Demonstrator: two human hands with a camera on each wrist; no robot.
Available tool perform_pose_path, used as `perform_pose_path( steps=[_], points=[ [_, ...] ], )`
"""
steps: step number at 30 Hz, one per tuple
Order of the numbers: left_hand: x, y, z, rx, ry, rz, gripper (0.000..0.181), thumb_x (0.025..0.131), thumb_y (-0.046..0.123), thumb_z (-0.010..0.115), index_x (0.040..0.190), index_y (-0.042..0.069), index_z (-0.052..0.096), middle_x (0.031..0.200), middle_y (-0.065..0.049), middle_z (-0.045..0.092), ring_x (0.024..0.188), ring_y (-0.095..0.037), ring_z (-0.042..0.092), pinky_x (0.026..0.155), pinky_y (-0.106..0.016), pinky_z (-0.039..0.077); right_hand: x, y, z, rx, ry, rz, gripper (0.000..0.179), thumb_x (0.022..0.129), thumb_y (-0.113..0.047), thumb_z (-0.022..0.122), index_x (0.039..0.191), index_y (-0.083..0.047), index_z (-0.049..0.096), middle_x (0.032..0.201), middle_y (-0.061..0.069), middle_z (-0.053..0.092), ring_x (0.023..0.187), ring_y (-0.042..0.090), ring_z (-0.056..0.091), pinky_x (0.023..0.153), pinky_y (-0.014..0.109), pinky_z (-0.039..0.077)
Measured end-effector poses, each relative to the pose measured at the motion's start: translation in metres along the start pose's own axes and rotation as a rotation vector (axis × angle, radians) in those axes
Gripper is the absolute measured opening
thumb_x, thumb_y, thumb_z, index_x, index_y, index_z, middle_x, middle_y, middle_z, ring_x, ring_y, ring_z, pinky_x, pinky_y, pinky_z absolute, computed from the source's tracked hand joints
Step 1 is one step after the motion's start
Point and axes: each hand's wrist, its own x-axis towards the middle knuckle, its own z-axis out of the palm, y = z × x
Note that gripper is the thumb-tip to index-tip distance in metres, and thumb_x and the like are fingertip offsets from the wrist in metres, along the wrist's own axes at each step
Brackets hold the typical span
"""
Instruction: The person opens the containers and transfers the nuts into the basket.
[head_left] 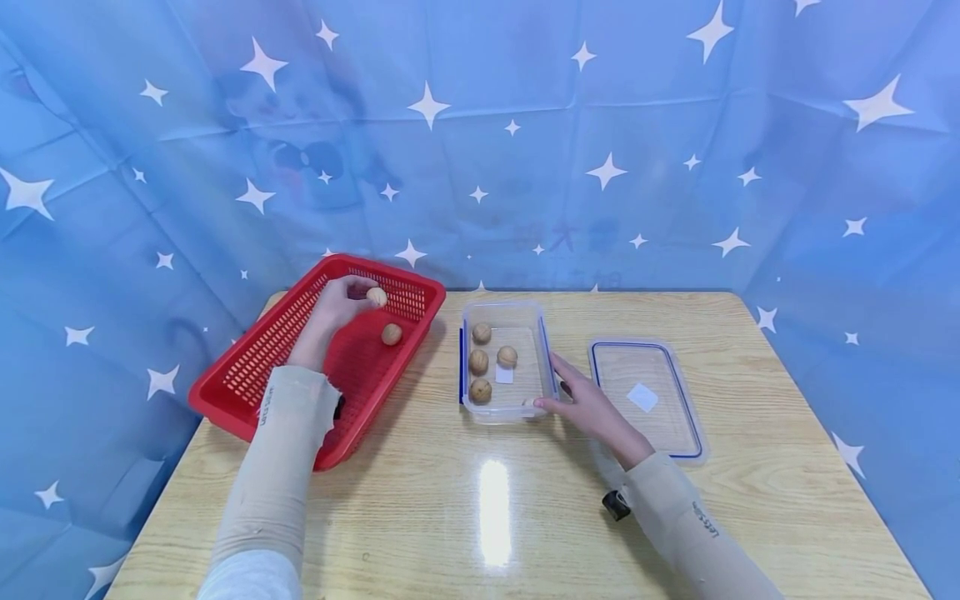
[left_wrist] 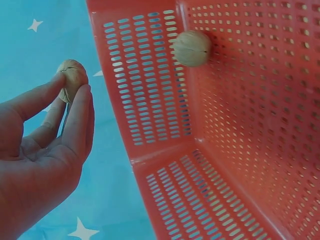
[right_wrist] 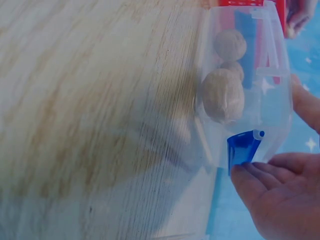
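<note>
My left hand (head_left: pixel 341 300) pinches a walnut (head_left: pixel 377 297) between thumb and fingertips, above the red basket (head_left: pixel 431 312). In the left wrist view this held walnut (left_wrist: pixel 73 80) shows beyond the basket's rim. A loose walnut (head_left: pixel 392 334) lies inside the basket. My right hand (head_left: pixel 596 408) holds the clear plastic box (head_left: pixel 498 414) at its near right corner, thumb at the near rim and fingers along the right side. In the right wrist view the fingertips touch a blue latch (right_wrist: pixel 244 147). Several walnuts (head_left: pixel 480 362) sit in the box, mostly along its left side.
A clear lid (head_left: pixel 686 400) with a blue seal lies on the wooden table (head_left: pixel 420 517), right of the box and close to my right forearm. A blue curtain (head_left: pixel 480 150) with white stars hangs behind the table and along its sides.
</note>
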Motion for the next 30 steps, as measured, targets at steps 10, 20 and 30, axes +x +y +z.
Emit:
perform_pose_path(
  steps=[10, 20, 30],
  points=[
    [0.001, -0.016, 0.003, -0.019, -0.035, -0.097, 0.039, 0.098, 0.008, 0.059, 0.136, 0.002, 0.055, 0.135, -0.024, 0.056, 0.122, -0.036, 0.054, 0.107, -0.051, 0.047, -0.001, 0.0, 0.0, -0.003, 0.0, 0.006, 0.089, 0.093, -0.025, 0.07, 0.157, 0.002, 0.015, 0.163, 0.029, 0.016, 0.148, 0.046, 0.025, 0.116, 0.052, 0.034],
    [0.001, -0.036, 0.009, -0.023, -0.076, -0.252, 0.04, 0.096, 0.009, 0.062, 0.136, 0.006, 0.056, 0.134, -0.021, 0.056, 0.122, -0.038, 0.054, 0.108, -0.054, 0.047, -0.001, 0.001, 0.0, -0.01, -0.002, 0.018, 0.09, 0.093, -0.027, 0.07, 0.158, 0.002, 0.014, 0.163, 0.028, 0.015, 0.147, 0.047, 0.027, 0.116, 0.053, 0.033],
    [0.006, -0.059, 0.02, 0.031, -0.091, -0.234, 0.04, 0.091, 0.014, 0.071, 0.129, 0.007, 0.062, 0.131, -0.019, 0.059, 0.121, -0.036, 0.052, 0.11, -0.055, 0.044, -0.001, 0.002, 0.001, -0.004, -0.004, 0.027, 0.09, 0.094, -0.027, 0.07, 0.158, 0.0, 0.013, 0.164, 0.027, 0.014, 0.148, 0.046, 0.025, 0.117, 0.053, 0.031]
  ],
)
